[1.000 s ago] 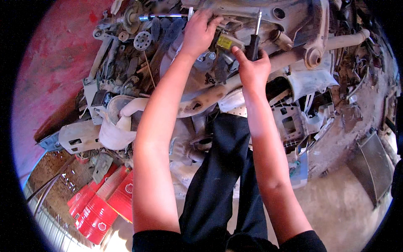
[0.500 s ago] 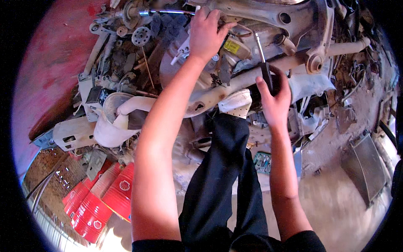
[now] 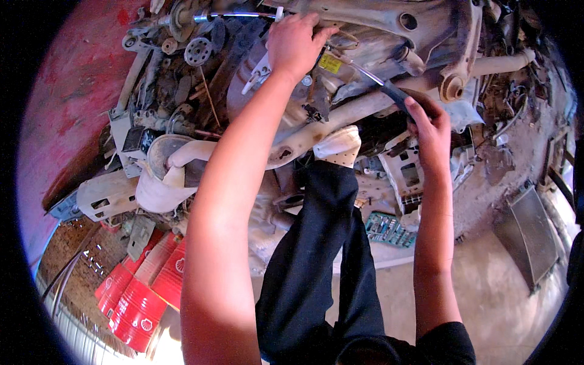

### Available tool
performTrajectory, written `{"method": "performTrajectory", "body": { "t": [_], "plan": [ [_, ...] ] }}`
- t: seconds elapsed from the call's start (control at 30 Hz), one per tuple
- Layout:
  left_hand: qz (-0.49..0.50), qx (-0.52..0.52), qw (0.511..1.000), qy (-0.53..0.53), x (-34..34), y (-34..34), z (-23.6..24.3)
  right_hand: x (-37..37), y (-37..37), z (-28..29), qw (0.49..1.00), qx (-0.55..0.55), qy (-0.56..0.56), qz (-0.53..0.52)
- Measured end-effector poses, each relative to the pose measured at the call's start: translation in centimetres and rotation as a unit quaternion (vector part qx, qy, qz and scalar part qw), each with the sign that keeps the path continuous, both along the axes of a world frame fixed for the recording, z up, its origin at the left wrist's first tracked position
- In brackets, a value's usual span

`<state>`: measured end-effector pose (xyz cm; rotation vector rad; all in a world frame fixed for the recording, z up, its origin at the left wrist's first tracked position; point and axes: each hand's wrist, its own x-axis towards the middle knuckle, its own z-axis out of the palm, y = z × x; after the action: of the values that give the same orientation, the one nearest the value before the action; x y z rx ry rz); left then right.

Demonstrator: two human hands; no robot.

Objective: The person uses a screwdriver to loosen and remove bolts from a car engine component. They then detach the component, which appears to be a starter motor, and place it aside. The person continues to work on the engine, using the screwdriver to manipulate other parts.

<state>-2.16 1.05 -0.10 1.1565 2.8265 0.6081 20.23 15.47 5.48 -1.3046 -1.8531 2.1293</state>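
Observation:
My left hand (image 3: pixel 295 44) is up among the metal car parts, fingers bent over a small piece I cannot make out, beside a thin chrome rod (image 3: pixel 234 14). Just right of it lies a small part with a yellow label (image 3: pixel 329 62). My right hand (image 3: pixel 431 125) is closed on the black handle of a screwdriver (image 3: pixel 395 94), whose metal shaft slants up-left toward that labelled part. A long rusty pipe (image 3: pixel 331 121) runs crosswise below both hands, over the pile of parts.
My shoe (image 3: pixel 336 147) rests among the parts under the pipe. A teal tool case (image 3: pixel 391 230) with tools lies at lower right, red drums (image 3: pixel 131 316) stand at lower left, a dark flat panel (image 3: pixel 523 234) leans at right, and a red surface (image 3: pixel 67 115) fills the left side.
My right hand and screwdriver have moved right and down, and the screwdriver has tipped from upright to a slant toward the upper left. My left hand has shifted slightly, staying among the upper parts.

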Motion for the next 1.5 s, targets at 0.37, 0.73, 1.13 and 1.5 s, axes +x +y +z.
{"method": "performTrajectory", "body": {
  "t": [0.37,0.73,1.13,1.5],
  "plan": [
    [0.004,-0.037,0.999,-0.009,0.1,0.6,0.2,0.1,1.1,-3.0,0.958,-0.27,0.007,-0.099],
    [0.001,-0.024,1.0,0.008,0.1,0.3,-0.1,-1.4,1.5,0.0,0.991,-0.117,-0.064,0.031],
    [-0.005,-0.019,1.0,0.016,-0.2,0.3,-0.7,-1.3,1.1,-2.7,0.986,0.082,-0.094,0.112],
    [-0.006,-0.009,0.999,0.046,-0.1,0.2,-0.9,-1.5,1.7,-2.3,0.987,-0.087,-0.111,0.082]
  ]
}}
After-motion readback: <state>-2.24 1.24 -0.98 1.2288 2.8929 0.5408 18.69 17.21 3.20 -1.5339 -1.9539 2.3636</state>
